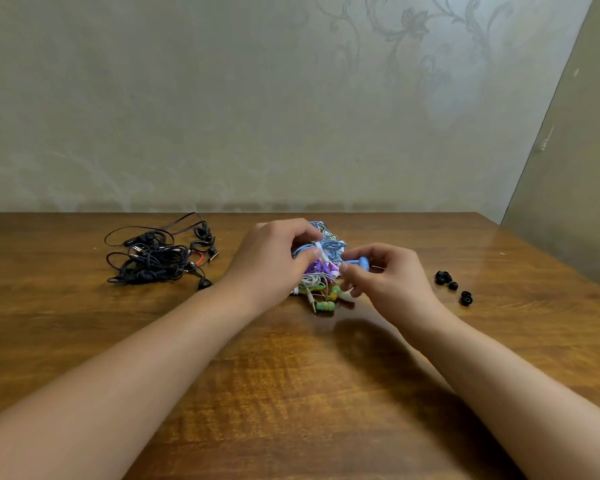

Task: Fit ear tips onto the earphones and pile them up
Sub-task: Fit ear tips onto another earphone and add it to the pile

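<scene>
Toward the far edge of the table (291, 393), near its middle, lies a heap of coloured earphones (321, 287): blue, purple, white and green cables tangled together, a green earbud nearest the person.

Head view, the only one:
- Left hand (274, 258) over the heap, thumb and fingers curled, pinching a coiled blue earphone cable (326, 249) that seems bound by a pale tie.
- Right hand (383, 275) just beside it, fingertips pinching at the blue earbud (362, 262) on its stem. Whether a tip is already on this bud, or one is held between the fingers, too small to tell.
- Black earphones (160, 254) in a loose tangle toward the far left corner, well apart from the coloured heap; one red strand among them.
- Black ear tips (451, 285), a few loose ones, toward the right edge, near the right hand but not touched.

Progress, as judged: partway. The black tangle reads as a finished pile, or else as untouched stock; cannot say which. Coloured sets mostly unworked, the blue one in hand. Loose tips are few against the many buds showing, so much fitting and all the piling of the coloured sets seems left.
</scene>
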